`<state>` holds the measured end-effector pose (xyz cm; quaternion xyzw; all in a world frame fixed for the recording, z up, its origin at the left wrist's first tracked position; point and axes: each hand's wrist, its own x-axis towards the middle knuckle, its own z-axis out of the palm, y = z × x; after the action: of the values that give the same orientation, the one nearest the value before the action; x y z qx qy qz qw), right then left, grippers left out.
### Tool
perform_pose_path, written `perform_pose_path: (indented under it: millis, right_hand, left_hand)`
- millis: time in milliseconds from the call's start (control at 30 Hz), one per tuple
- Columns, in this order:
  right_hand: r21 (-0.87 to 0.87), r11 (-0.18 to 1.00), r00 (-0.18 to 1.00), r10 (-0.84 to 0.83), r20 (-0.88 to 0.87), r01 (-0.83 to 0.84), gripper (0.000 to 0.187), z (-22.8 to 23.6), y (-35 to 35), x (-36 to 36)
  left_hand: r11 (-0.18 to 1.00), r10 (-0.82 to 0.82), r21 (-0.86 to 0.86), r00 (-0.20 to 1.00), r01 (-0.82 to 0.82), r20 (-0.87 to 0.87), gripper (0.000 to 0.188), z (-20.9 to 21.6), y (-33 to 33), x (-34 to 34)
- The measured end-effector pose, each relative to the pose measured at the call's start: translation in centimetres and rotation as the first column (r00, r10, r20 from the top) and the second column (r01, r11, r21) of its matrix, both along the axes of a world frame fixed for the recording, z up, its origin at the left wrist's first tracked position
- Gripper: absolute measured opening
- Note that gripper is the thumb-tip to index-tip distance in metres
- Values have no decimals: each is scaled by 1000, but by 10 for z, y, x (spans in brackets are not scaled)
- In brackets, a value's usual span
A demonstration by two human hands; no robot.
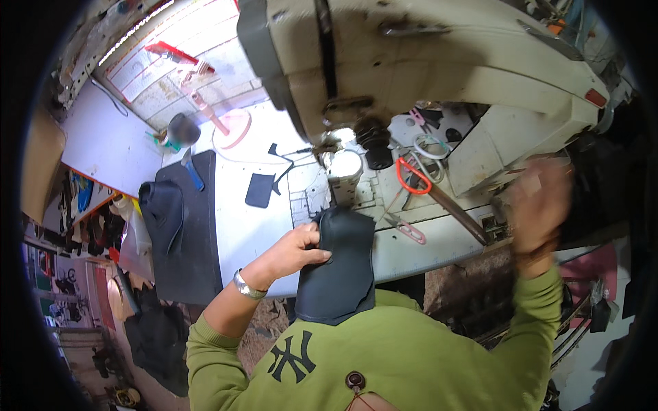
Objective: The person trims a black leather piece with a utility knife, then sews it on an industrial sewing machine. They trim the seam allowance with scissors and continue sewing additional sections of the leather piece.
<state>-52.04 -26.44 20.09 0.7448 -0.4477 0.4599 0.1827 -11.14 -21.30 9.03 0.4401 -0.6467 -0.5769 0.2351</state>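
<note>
My left hand, with a watch at its wrist, grips the left edge of a black leather-like piece, thumb on top and the other fingers partly hidden. The piece hangs from the sewing machine's post over the table's front edge toward my body. Its far end lies at the foot of the post, under the head of the sewing machine. Off to the right, my right hand is raised beside the machine's base. Motion smears its fingers, so their pose is not clear.
Right of the post lie orange-handled scissors, pink-handled snips and a hammer-like tool with a long handle. A small black cutout lies left of the post. Further left, folded black pieces rest on a dark board. A pink lamp stand stands behind.
</note>
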Motion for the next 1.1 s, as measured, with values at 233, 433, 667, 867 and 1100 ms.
perform_pose_path:
  millis: [233,433,667,867,1100]
  right_hand:
    - [633,773,949,228,-216,-42,45,-174,44,112]
    - [756,654,981,143,-131,6,22,-198,31,108]
    - [604,713,930,209,302,-356,28,-154,50,114]
    - [594,661,878,440,188,-459,30,-116,51,136]
    - [536,730,867,498,6,-424,27,-100,37,150]
  left_hand:
    - [958,282,-20,953,-286,-109,57,-6,29,-22]
    - [954,299,88,922,-286,-247,70,-2,30,-26]
    - [971,174,-165,985,-174,-12,51,6,23,-27]
    - [970,242,84,938,-228,-249,31,3,19,-30]
    - [864,496,317,764,-391,-412,30,-5,28,-36]
